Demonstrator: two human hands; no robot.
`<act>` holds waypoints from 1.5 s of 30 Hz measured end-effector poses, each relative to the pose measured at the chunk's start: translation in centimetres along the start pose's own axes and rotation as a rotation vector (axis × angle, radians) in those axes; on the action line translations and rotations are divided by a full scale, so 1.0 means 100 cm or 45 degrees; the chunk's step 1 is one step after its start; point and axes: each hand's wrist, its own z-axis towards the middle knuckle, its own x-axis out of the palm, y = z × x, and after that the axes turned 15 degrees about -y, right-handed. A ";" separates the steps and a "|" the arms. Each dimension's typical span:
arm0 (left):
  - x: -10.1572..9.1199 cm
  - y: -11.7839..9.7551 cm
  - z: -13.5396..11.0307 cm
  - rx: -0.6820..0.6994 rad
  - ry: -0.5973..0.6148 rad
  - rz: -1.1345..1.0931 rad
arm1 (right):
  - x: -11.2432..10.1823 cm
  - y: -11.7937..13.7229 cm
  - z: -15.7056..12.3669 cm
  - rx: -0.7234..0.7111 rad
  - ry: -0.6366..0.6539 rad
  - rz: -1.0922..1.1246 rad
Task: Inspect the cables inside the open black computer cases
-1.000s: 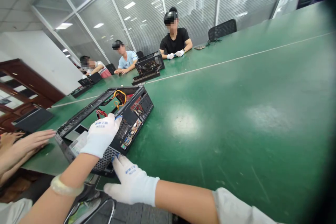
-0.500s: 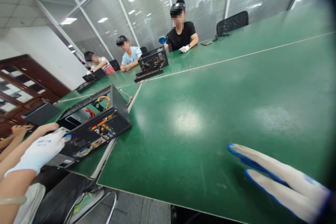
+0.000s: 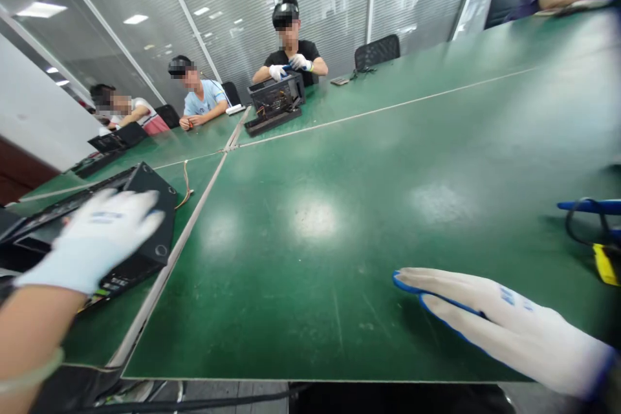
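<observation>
My left hand (image 3: 104, 229), in a white glove with a blue palm, is stretched over a black computer case (image 3: 158, 207) at the left. Its fingers are somewhat blurred and apart, and whether they touch the case I cannot tell. The case lies on its side, partly hidden by the hand and wrist. My right hand (image 3: 490, 320), gloved alike, is held low over the green table (image 3: 301, 284) at the lower right. Its fingers are extended towards the left, with the thumb apart from them and nothing held.
A blue item (image 3: 589, 207) with a black cable loop and a yellow piece (image 3: 605, 265) lies at the right edge. Across the table a person handles another open computer case (image 3: 276, 100). Several other people sit around. A light seam (image 3: 194, 213) crosses the tabletop.
The view has turned to the right. My left hand has left the near side of the case and is now over its top, by the right end. The right hand stays outstretched over the table.
</observation>
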 end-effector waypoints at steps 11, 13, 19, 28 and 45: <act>0.015 -0.350 0.057 0.308 -0.135 -0.912 | 0.035 -0.038 0.085 -0.232 0.055 -0.266; 0.029 -0.355 0.063 0.278 -0.120 -0.923 | 0.045 -0.050 0.096 -0.236 0.028 -0.332; 0.052 -0.354 0.056 0.211 -0.204 -0.940 | 0.063 -0.057 0.095 -0.370 0.049 -0.243; 0.058 -0.354 0.055 0.225 -0.210 -0.967 | 0.060 -0.052 0.087 -0.346 0.116 -0.129; 0.060 -0.349 0.064 -0.239 -0.026 -1.644 | 0.061 -0.056 0.088 -0.233 0.002 -0.031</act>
